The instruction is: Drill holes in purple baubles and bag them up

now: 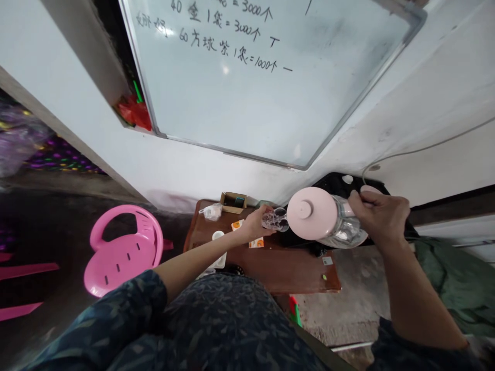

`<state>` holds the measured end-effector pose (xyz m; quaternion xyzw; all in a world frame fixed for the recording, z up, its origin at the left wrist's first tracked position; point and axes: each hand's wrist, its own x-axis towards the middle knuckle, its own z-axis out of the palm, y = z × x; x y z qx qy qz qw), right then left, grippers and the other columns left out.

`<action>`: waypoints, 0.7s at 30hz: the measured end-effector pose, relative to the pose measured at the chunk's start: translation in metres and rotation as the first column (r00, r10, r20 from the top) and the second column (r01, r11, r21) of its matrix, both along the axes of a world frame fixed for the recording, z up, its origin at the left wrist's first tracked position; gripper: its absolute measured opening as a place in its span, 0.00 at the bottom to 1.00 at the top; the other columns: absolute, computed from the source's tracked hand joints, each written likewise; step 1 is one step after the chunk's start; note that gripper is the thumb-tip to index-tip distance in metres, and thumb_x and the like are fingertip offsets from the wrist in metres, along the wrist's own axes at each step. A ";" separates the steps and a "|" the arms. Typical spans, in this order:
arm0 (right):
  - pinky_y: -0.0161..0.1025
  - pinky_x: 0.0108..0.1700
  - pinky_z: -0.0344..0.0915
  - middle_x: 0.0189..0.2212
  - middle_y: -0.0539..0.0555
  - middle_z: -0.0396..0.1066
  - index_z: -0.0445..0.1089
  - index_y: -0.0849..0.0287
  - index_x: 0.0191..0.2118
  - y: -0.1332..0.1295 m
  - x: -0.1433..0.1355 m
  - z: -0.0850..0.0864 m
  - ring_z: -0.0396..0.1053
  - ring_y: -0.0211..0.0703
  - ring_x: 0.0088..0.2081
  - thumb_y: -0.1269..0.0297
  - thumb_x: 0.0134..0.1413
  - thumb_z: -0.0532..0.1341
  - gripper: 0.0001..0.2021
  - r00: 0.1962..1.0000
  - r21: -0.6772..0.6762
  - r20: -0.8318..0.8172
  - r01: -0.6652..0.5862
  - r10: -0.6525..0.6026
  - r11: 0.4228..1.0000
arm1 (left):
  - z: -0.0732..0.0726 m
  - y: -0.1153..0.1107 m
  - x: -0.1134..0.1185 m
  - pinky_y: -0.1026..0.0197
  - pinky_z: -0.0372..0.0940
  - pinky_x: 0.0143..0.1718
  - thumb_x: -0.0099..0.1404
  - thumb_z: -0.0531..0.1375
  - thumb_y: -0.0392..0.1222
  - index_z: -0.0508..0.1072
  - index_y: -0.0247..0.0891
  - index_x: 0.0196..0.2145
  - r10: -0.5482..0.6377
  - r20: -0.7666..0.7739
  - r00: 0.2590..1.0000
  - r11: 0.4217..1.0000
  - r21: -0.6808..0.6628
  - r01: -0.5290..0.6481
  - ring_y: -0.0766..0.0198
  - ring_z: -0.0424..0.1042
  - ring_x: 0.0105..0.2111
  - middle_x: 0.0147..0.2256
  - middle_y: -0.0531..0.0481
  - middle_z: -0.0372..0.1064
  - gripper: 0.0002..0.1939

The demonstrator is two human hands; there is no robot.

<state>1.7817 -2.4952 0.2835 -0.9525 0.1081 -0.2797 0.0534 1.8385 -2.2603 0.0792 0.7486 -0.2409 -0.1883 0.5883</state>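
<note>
My right hand (382, 214) is wrapped round the handle of a clear glass kettle (348, 234). Its pale pink lid (311, 214) faces up toward me, and the body tilts to the left. In my left hand (257, 225) is a clear drinking glass (275, 220), gripped by its side with the rim turned toward the kettle. The glass and the kettle's left edge are very close; whether they touch I cannot tell. Any water running between them cannot be made out. Both are held above a brown wooden table (290, 270).
On the table are a small cardboard box (233, 202), a plastic bag (212, 212) and an orange-and-white packet (256, 242). A pink plastic chair (124, 252) stands at left. The wall behind carries a whiteboard (247, 108) with handwriting. A grey cable (417, 150) runs along the right wall.
</note>
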 end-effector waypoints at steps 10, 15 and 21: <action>0.34 0.24 0.44 0.10 0.51 0.53 0.61 0.61 0.11 -0.003 -0.003 -0.005 0.52 0.31 0.17 0.51 0.45 0.55 0.21 1.000 -0.042 0.001 0.025 -0.025 0.999 | -0.011 -0.004 -0.010 0.50 0.68 0.45 0.49 0.71 0.42 0.65 0.39 0.46 -0.003 -0.026 1.000 0.997 -0.082 0.001 0.53 0.73 0.42 0.41 0.45 0.72 0.29; 0.33 0.24 0.45 0.10 0.51 0.53 0.61 0.61 0.11 -0.003 -0.006 -0.007 0.53 0.31 0.17 0.51 0.47 0.54 0.22 1.000 -0.064 0.012 0.010 -0.010 0.998 | -0.012 -0.002 -0.011 0.49 0.67 0.48 0.48 0.71 0.42 0.64 0.41 0.45 0.002 -0.046 0.999 0.993 -0.119 -0.007 0.53 0.73 0.43 0.41 0.47 0.72 0.29; 0.34 0.24 0.44 0.10 0.51 0.53 0.62 0.61 0.12 -0.002 -0.007 -0.009 0.52 0.32 0.17 0.52 0.47 0.55 0.22 1.000 -0.091 0.030 0.007 -0.005 0.996 | -0.012 -0.002 -0.013 0.49 0.67 0.45 0.49 0.70 0.45 0.63 0.41 0.46 -0.009 -0.060 0.998 0.992 -0.129 0.002 0.53 0.72 0.41 0.42 0.46 0.71 0.30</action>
